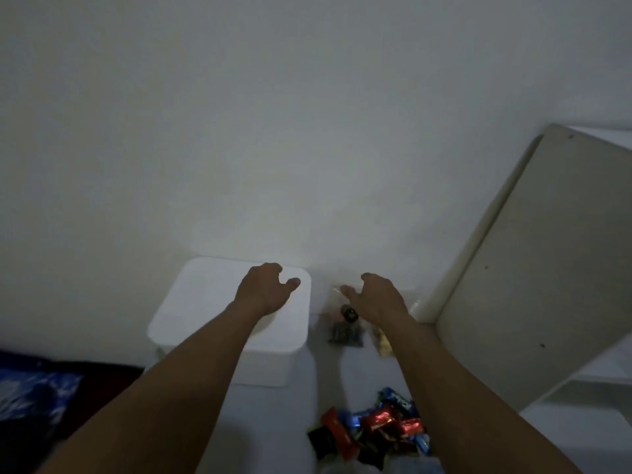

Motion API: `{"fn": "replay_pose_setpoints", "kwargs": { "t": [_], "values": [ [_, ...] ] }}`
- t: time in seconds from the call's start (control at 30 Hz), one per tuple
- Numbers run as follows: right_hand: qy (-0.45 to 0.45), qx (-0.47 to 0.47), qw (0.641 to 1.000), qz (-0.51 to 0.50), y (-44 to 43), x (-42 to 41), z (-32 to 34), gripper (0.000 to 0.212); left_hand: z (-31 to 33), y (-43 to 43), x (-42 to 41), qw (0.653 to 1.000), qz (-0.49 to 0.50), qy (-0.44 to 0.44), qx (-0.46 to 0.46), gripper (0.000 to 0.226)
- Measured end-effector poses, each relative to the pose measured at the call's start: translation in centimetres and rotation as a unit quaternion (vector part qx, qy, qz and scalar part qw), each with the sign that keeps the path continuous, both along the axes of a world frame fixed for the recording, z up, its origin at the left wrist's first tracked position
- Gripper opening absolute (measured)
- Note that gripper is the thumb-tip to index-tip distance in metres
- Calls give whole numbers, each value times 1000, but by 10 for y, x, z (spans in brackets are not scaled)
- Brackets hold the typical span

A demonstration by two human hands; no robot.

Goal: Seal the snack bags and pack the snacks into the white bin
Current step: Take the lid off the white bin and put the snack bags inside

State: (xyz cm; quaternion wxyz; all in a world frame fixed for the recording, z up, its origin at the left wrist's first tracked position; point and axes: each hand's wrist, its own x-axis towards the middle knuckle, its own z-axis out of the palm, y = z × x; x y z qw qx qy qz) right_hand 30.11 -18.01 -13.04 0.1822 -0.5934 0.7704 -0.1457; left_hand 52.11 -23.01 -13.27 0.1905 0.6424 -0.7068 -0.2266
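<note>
Wrapped candies (372, 429) nearest, left grip (265, 290) slack over white bin (205, 302), right grip (376, 299) slack over snack bag (342, 331).

A white surface (273, 422) bears the white bin (205, 302), clear snack bags (342, 333) and wrapped sweets (376, 422).

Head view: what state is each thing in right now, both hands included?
white bin: lid appears on, closed.
left hand: over the bin's top, fingers loosely curled, holding nothing.
right hand: over the clear snack bag, fingers relaxed, no grip visible.
clear snack bag: lying beside the bin with snacks inside; seal cannot be told.
wrapped candies: loose pile outside the bin.
</note>
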Motion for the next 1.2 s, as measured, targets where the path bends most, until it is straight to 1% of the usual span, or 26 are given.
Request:
{"fn": "replay_pose_setpoints", "kwargs": {
  "t": [0.17, 0.3, 0.4, 0.6, 0.63, 0.73, 0.8, 0.87, 0.93, 1.03, 1.2],
  "values": [
    [6, -13, 1000, 6, -12, 74, 4, 66, -5, -14, 97, 1000, 25, -11, 11, 69],
    [3, 2, 1000, -6, -26, 115, -10, 64, -24, -31, 153, 999, 28, -29, 31, 71],
    [0, 8, 1000, -16, -36, 136, -24, 62, -41, -45, 180, 998, 25, -41, 36, 76],
    [-11, 31, 998, -58, -46, 155, -53, 70, -80, -58, 211, 996, 23, -74, 51, 98],
    [-18, 36, 997, -66, -46, 157, -58, 71, -86, -59, 215, 996, 32, -59, 53, 104],
    [-47, 43, 993, -100, -47, 159, -72, 76, -100, -65, 224, 994, 57, 32, 93, 115],
    [-96, 35, 985, -138, -48, 158, -80, 81, -108, -68, 227, 987, 70, 90, 113, 110],
    [-151, 22, 973, -172, -49, 157, -87, 79, -114, -69, 226, 979, 94, 146, 110, 98],
    [-189, 1, 961, -200, -50, 156, -93, 79, -118, -67, 223, 968, 119, 191, 110, 92],
    [-224, -13, 947, -228, -53, 158, -92, 71, -121, -66, 221, 962, 132, 214, 104, 87],
    [-239, -16, 940, -242, -56, 157, -91, 56, -121, -62, 219, 962, 141, 217, 91, 83]
  ]
}}
